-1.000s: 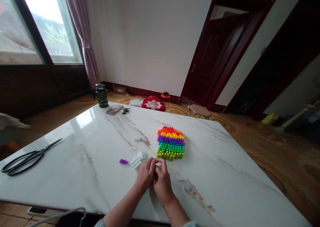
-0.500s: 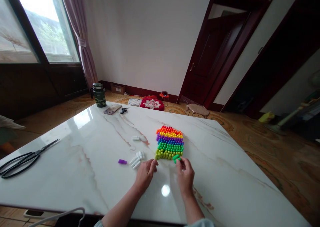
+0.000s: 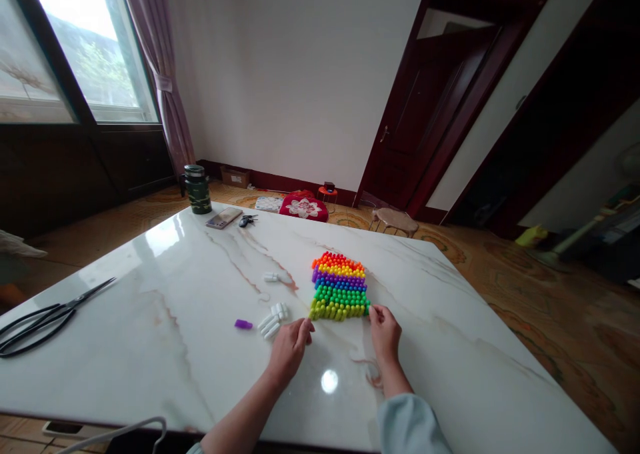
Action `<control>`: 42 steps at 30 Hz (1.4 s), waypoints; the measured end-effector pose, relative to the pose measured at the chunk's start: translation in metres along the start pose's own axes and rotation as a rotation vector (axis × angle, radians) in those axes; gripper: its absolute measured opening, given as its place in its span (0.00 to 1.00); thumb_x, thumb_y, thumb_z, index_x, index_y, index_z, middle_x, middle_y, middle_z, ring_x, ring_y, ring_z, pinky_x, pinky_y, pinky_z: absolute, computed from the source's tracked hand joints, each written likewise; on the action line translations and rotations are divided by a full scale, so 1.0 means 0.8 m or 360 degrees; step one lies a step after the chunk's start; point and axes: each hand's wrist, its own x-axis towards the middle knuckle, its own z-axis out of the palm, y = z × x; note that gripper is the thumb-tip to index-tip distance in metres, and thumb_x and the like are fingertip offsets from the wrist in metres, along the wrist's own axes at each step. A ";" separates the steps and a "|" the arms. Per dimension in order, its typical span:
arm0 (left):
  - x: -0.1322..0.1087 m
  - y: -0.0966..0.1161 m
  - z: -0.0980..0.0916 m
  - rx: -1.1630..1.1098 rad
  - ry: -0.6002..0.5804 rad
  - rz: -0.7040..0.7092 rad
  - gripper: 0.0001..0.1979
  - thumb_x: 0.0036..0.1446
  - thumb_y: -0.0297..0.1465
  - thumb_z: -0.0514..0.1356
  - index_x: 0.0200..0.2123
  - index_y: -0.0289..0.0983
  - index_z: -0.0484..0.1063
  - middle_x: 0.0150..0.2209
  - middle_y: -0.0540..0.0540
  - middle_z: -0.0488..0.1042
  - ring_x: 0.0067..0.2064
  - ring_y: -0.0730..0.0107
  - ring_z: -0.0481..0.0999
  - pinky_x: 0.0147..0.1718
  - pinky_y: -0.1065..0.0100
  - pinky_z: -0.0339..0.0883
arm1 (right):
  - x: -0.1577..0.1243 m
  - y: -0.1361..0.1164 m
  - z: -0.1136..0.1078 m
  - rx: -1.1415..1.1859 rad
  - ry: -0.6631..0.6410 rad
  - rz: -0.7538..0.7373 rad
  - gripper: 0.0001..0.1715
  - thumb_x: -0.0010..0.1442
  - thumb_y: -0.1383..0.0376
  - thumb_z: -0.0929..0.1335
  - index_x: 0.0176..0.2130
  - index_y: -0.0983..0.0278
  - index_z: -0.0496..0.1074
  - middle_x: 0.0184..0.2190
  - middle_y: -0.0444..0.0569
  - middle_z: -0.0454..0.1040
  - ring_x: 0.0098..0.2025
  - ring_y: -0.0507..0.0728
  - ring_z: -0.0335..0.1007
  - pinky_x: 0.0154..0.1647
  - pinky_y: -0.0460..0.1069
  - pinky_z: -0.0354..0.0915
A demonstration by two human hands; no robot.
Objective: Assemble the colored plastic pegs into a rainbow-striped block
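Rows of small glossy pieces [image 3: 341,284], red, orange, yellow, purple, blue, green and olive from back to front, lie close together on the marble table. At their right edge my right hand [image 3: 385,331] pinches a green piece [image 3: 367,307], mostly covered by the fingertips. My left hand [image 3: 291,349] rests by the front left corner of the rows, fingers curled together; what they hold, if anything, is hidden. Several white pieces [image 3: 273,321] lie just left of it, with a purple piece [image 3: 243,324] beyond them and another white piece [image 3: 271,277] farther back.
Black-handled scissors [image 3: 55,315] lie at the table's left. Near the back edge of the table [image 3: 450,374] stand a camouflage flask [image 3: 198,191], a phone [image 3: 224,218] and keys [image 3: 246,221]. A cable [image 3: 125,427] curves at the front left edge.
My right hand has moved right, from the front of the rows to their right edge, along with green. My left hand has barely moved.
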 end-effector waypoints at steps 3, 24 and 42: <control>0.000 0.001 -0.001 0.0002 0.0002 -0.0019 0.27 0.64 0.44 0.40 0.29 0.36 0.73 0.23 0.48 0.74 0.24 0.70 0.72 0.28 0.70 0.61 | -0.005 0.003 0.000 0.0058 -0.0004 0.0035 0.25 0.53 0.50 0.62 0.38 0.66 0.74 0.33 0.57 0.78 0.32 0.59 0.74 0.36 0.51 0.67; 0.003 -0.005 0.005 -0.0022 0.0074 0.0066 0.24 0.65 0.41 0.45 0.28 0.35 0.73 0.21 0.49 0.73 0.24 0.73 0.72 0.28 0.72 0.61 | -0.107 -0.079 0.018 0.0066 -0.0366 -0.0266 0.19 0.61 0.54 0.60 0.35 0.63 0.72 0.31 0.50 0.76 0.30 0.55 0.70 0.34 0.47 0.63; -0.013 -0.060 -0.089 0.1367 0.0306 -0.0144 0.39 0.53 0.49 0.58 0.64 0.40 0.53 0.67 0.34 0.45 0.68 0.44 0.39 0.60 0.42 0.40 | -0.130 -0.106 0.031 -0.0733 -0.0693 -0.0717 0.10 0.64 0.64 0.60 0.35 0.60 0.69 0.33 0.43 0.74 0.29 0.52 0.70 0.28 0.46 0.52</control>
